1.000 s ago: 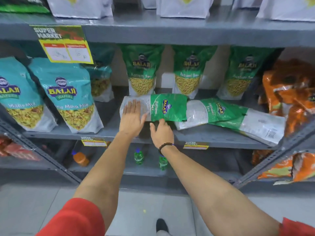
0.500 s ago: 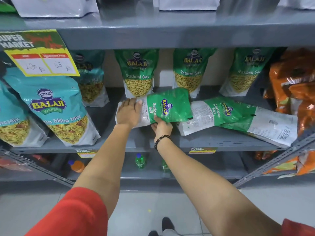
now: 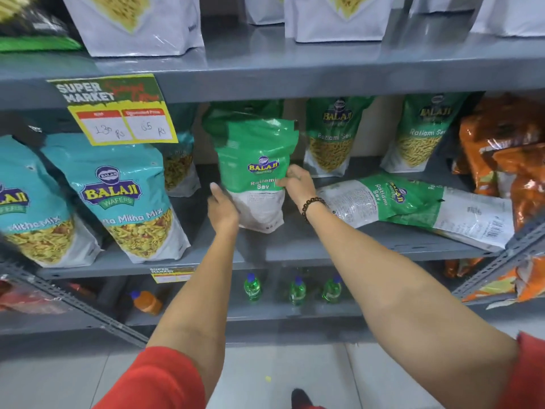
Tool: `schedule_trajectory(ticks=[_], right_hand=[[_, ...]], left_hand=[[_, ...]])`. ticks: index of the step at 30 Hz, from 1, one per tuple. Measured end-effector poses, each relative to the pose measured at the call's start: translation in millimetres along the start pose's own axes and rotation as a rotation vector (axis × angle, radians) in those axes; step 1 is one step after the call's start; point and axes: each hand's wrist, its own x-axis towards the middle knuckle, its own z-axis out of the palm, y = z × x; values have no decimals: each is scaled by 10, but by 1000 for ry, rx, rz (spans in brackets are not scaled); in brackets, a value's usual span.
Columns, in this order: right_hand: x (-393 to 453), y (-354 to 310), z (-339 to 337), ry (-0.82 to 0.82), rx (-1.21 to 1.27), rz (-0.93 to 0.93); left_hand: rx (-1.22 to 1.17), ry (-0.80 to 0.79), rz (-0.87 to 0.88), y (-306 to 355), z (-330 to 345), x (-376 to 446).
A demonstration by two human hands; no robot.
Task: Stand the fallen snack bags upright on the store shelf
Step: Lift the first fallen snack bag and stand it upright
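Hands [image 3: 259, 193] around upright green bag [image 3: 255, 160]

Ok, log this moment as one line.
step: standing green bag upright | left hand: at its lower left side | right hand: gripping its right edge | left to do: fallen bags lying on shelf

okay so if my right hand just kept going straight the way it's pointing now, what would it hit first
Your right hand points up and left, already gripping the right edge of the upright green Ratlami Sev bag, so it would press into that bag first. Behind that bag stands another green bag, though depth is hard to judge.
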Motion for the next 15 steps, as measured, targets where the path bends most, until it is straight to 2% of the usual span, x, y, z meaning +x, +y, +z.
schedule_trajectory(ticks=[1,3,5,6,8,12,13,15], right_hand=[[5,25,-22,27,-79,32],[-16,93,-23,38,-203,224],[-76,123,36,-55,-217,408],[-93,116,80,-95,-194,431],[-124,72,161,-97,-118,408],[-205,175,190,-166,-241,303],[-271,208,174,-190,-316,267],[-376,290,192,-238,-357,231]], left_hand=[[-103,-32,-38,69,-30,55],[-275,-128,-73,214,-88,142],[-328,-242,-64,335,-138,183],[-324,-282,-63,372,-156,199],[-318,-267,-86,394,-182,185],[-161,62,-126,247,-303,157],[-162,71,-144,212,-327,138],[-217,-33,-184,168,-343,92]])
